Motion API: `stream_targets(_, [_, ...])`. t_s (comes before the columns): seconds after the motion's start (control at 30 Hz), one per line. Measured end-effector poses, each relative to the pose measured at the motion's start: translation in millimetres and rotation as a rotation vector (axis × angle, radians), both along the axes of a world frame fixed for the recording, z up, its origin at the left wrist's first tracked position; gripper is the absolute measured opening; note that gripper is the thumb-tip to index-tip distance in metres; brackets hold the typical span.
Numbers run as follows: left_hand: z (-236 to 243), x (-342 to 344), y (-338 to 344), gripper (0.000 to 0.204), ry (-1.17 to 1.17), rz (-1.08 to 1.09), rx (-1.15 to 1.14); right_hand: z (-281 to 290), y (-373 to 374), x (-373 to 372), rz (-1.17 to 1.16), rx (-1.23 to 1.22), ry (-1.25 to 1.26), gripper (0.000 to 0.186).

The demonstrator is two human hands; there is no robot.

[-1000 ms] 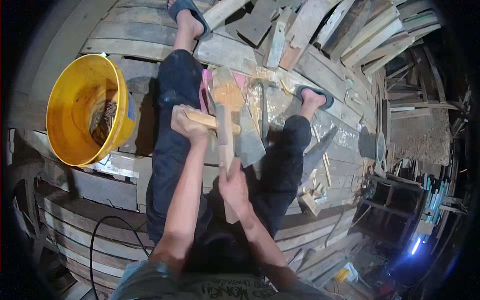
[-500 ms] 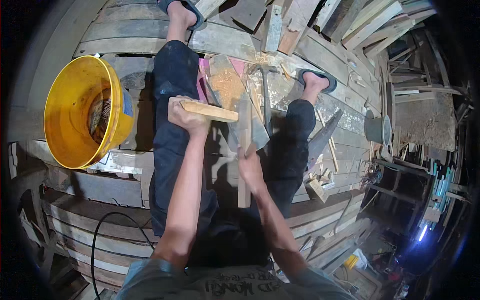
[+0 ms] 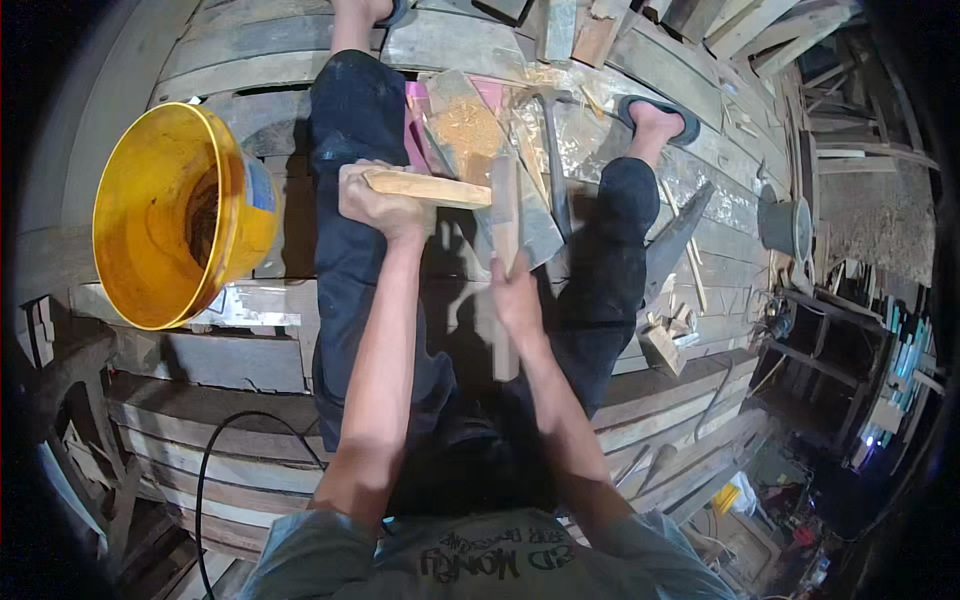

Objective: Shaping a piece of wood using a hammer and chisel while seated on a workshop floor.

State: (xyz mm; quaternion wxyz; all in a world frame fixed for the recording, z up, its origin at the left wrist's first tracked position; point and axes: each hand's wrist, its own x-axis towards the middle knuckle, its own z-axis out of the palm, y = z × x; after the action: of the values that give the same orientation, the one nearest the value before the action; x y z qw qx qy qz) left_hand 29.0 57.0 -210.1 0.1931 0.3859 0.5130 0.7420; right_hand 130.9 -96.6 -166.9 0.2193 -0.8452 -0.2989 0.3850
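Note:
My left hand [image 3: 385, 205] is closed around a pale wooden piece [image 3: 440, 188] that sticks out to the right and tapers. Its far end meets a long, narrow flat bar [image 3: 507, 220], partly grey and partly wood-coloured, whose exact kind I cannot make out. My right hand [image 3: 518, 300] grips that bar near its middle, and the bar runs lengthwise between my legs. Beneath both hands lies a grey board [image 3: 535, 238] with orange-brown sawdust [image 3: 468, 130] on it. A hammer [image 3: 556, 165] lies just right of the board.
A yellow bucket [image 3: 120, 220] stands at my left. On the right are a dark pointed flat piece [image 3: 680, 235], wood offcuts [image 3: 662, 348] and a grey pail [image 3: 788, 228]. Lumber [image 3: 760, 25] is stacked at the far right. A black cable [image 3: 203, 480] curves at lower left.
The whole view has shifted slightly, with the floor things now higher in the picture. Both hands keep their grips, and the wooden piece still meets the flat bar.

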Motion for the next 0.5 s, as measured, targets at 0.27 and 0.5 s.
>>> stream_targets(0.27, [11, 4, 1, 0.022, -0.533, -0.070, -0.116, 2, -8, -1, -0.010, 0.070, 0.096, 0.042])
stream_targets(0.5, [30, -2, -6, 0.019, -0.622, -0.109, -0.067, 18, -16, -34, 0.172, 0.101, -0.100, 0.037])
